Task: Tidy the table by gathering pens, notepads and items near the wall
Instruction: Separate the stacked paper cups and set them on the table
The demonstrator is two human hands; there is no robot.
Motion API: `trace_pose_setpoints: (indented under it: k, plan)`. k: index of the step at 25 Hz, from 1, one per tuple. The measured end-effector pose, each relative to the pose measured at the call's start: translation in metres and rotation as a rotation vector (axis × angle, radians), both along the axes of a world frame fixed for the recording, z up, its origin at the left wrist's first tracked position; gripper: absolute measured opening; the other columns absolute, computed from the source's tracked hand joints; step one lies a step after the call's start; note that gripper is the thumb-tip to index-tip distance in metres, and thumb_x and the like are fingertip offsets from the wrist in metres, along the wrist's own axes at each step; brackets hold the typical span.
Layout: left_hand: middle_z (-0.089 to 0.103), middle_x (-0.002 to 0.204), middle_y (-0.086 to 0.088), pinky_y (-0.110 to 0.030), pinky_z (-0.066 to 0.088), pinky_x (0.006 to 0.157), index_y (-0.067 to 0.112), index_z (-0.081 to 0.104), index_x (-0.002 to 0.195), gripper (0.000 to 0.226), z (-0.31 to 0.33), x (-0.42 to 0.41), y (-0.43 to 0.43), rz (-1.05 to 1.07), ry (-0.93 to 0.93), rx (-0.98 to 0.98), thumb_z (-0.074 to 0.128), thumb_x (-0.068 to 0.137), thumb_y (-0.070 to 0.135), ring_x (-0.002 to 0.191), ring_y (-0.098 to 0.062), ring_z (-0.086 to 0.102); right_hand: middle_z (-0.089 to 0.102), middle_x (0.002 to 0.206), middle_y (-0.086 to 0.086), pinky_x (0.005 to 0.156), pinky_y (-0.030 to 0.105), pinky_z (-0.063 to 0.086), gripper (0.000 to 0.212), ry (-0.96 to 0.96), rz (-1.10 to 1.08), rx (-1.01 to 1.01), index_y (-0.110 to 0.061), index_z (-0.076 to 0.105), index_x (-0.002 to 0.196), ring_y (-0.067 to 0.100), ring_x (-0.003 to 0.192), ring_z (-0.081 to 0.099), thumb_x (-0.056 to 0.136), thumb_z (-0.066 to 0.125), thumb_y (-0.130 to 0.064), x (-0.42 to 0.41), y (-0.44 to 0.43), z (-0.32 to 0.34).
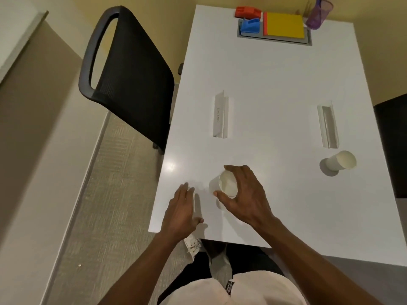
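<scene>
My right hand grips a white paper cup by its rim near the front left of the white table. My left hand lies flat and open on the table just left of it, holding nothing. A second paper cup stands at the right. Two folded white name cards lie mid-table. By the far wall sit a yellow notepad with a red edge, a blue holder, a red holder and a purple mesh pen cup.
A grey recessed tray lies under the notepad and blue holder. A black mesh chair stands at the table's left side, and a dark chair shows at the right edge. My legs are at the table's near edge.
</scene>
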State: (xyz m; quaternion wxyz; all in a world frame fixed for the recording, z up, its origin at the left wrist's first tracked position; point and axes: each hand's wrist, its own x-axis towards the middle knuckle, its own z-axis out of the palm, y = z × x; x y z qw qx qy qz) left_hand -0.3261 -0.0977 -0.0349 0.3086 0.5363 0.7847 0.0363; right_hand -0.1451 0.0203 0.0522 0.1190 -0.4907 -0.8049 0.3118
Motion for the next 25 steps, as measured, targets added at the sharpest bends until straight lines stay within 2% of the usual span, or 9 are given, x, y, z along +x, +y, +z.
trace_pose_setpoints:
  k: [2,3,6,9,12,17,25]
  plan:
    - [-0.008,0.181,-0.016,-0.055,0.021,0.134,0.008,0.008,0.170,0.128,-0.016,-0.018,0.004,-0.051,0.073,-0.029,0.085,0.082,0.062,0.168,-0.035,-0.006,0.057,0.135,0.003,0.092,0.041,0.058,0.080,-0.037,-0.032,0.037,-0.019,0.053,0.145,0.025,0.120,0.059,0.079,0.085,-0.052,-0.012,0.009,-0.006]
    - [-0.015,0.179,-0.019,-0.054,0.015,0.135,0.007,0.004,0.170,0.133,-0.023,-0.024,0.005,-0.079,0.109,-0.033,0.083,0.081,0.066,0.167,-0.037,-0.014,0.057,0.134,0.005,0.090,0.042,0.058,0.081,-0.059,-0.039,0.047,-0.019,0.053,0.145,0.026,0.120,0.059,0.078,0.085,-0.053,-0.017,0.014,-0.010]
    - [-0.026,0.175,-0.024,-0.053,-0.001,0.132,0.004,-0.003,0.170,0.145,-0.039,-0.028,0.009,-0.120,0.169,-0.055,0.086,0.076,0.068,0.163,-0.043,-0.024,0.054,0.133,0.006,0.088,0.044,0.058,0.083,-0.139,-0.029,0.054,-0.021,0.051,0.146,0.028,0.122,0.057,0.078,0.085,-0.054,-0.029,0.034,-0.023]
    - [-0.033,0.172,-0.027,-0.053,-0.008,0.128,0.003,-0.009,0.169,0.152,-0.052,-0.027,0.012,-0.133,0.151,-0.086,0.090,0.072,0.067,0.160,-0.046,-0.030,0.053,0.132,0.006,0.087,0.045,0.057,0.084,-0.207,-0.012,0.068,-0.024,0.049,0.147,0.028,0.123,0.055,0.076,0.085,-0.054,-0.038,0.062,-0.037]
    - [-0.035,0.170,-0.027,-0.053,-0.008,0.129,0.003,-0.012,0.168,0.154,-0.062,-0.025,0.014,-0.134,0.136,-0.096,0.090,0.072,0.066,0.159,-0.046,-0.031,0.053,0.129,0.007,0.086,0.047,0.057,0.085,-0.251,-0.009,0.088,-0.024,0.049,0.145,0.030,0.122,0.055,0.075,0.087,-0.053,-0.049,0.087,-0.049]
    - [-0.032,0.169,-0.034,-0.060,0.002,0.135,-0.001,-0.013,0.167,0.151,-0.064,-0.021,0.018,-0.146,0.175,-0.154,0.088,0.075,0.065,0.158,-0.050,-0.029,0.055,0.127,0.010,0.082,0.047,0.058,0.087,-0.287,0.056,0.129,-0.023,0.049,0.144,0.032,0.119,0.056,0.073,0.089,-0.052,-0.070,0.109,-0.065]
    - [-0.031,0.167,-0.039,-0.063,0.010,0.134,-0.006,-0.014,0.165,0.148,-0.055,-0.019,0.024,-0.188,0.225,-0.209,0.086,0.080,0.061,0.158,-0.055,-0.026,0.053,0.132,0.011,0.084,0.048,0.058,0.088,-0.344,0.097,0.090,-0.020,0.047,0.147,0.032,0.124,0.053,0.075,0.088,-0.050,-0.082,0.117,-0.080]
